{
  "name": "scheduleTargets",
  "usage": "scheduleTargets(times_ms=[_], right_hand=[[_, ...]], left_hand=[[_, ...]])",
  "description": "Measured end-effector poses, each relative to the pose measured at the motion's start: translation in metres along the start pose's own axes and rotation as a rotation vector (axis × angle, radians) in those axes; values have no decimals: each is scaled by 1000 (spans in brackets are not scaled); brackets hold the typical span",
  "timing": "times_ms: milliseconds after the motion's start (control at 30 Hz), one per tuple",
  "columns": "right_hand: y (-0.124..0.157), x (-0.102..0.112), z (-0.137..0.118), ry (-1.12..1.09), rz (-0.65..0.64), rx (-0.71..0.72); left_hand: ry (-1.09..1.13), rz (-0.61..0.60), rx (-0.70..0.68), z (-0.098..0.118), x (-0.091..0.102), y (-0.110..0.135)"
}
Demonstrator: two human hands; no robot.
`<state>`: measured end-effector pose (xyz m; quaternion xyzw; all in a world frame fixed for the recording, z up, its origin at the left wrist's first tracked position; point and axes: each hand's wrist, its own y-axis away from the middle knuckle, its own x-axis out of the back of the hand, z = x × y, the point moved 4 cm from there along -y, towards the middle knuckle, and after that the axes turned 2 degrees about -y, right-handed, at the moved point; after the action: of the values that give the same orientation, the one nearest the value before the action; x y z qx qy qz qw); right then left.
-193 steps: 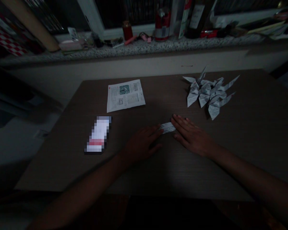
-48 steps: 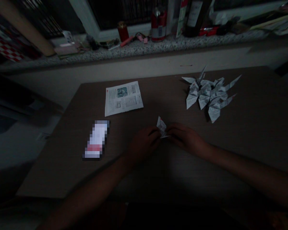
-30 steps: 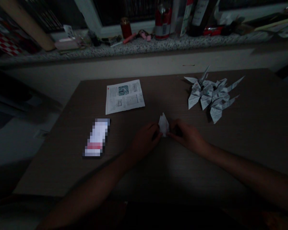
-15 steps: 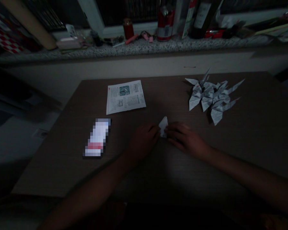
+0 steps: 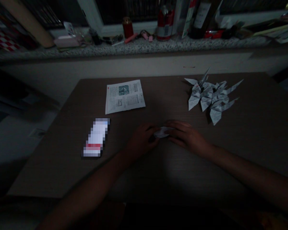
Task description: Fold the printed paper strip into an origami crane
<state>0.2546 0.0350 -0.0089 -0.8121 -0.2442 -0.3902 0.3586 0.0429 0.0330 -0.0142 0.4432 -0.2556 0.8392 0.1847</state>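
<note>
Between my hands, low over the brown table, is a small piece of folded paper (image 5: 161, 132), pale and now lying crosswise. My left hand (image 5: 142, 138) has its fingers closed on the paper's left end. On the right end, the fingers of my right hand (image 5: 186, 135) close over it and hide part of it. Several folded paper cranes (image 5: 210, 95), made from printed paper, stand bunched at the back right. A flat printed sheet (image 5: 125, 96) lies at the back left of the table.
A phone with a lit, blurred screen (image 5: 96, 138) lies left of my left arm. Beyond the table (image 5: 62, 153), a speckled stone windowsill (image 5: 139, 47) holds a red can (image 5: 165, 24), a jar (image 5: 128, 28), a dark bottle (image 5: 201, 19) and other small items.
The folded paper has turned from pointing upward to lying crosswise. My right fingers have moved up over it, and my left hand has shifted slightly left.
</note>
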Motion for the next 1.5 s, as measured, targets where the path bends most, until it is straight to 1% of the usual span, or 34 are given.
scheduleTargets(times_ms=[100,367,533,633,700,767,800,867,900,1000,1167,1300,1367,1433,1500], right_hand=[[-3,-3,4,-77,-47,-24],[-7,-5,13,-183,-22,-51],[-11,-3,15,-233,-31,-73],[-12,-3,16,-225,-39,-83],[-12,-3,16,-216,-45,-81],[-12,-3,16,-210,-44,-75],[-11,-3,17,-208,-43,-74],[-11,-3,17,-202,-43,-71],[-11,-4,18,-197,-42,-69],[-10,-5,18,-173,-45,-62],[-8,-4,14,-106,-45,-52],[-8,-3,1,-13,-71,-64],[-9,-5,-8,74,-101,-106],[-11,-8,-17,185,-99,-105],[-13,-17,-26,253,-132,-62]], left_hand=[[8,2,12,1,0,0],[42,-6,90,6,0,-2],[30,-2,94,7,0,-1],[-13,-32,58,6,2,2],[-48,-87,13,4,4,8],[-88,-138,-61,3,7,16],[-113,-169,-119,3,8,21],[-188,-175,-204,3,12,30],[-230,-185,-224,3,13,34],[-303,-227,-240,3,13,40],[-333,-246,-236,4,13,37],[-346,-237,-233,7,13,36],[-351,-230,-226,8,14,35],[-355,-220,-225,10,14,34],[-359,-212,-222,11,15,33]])
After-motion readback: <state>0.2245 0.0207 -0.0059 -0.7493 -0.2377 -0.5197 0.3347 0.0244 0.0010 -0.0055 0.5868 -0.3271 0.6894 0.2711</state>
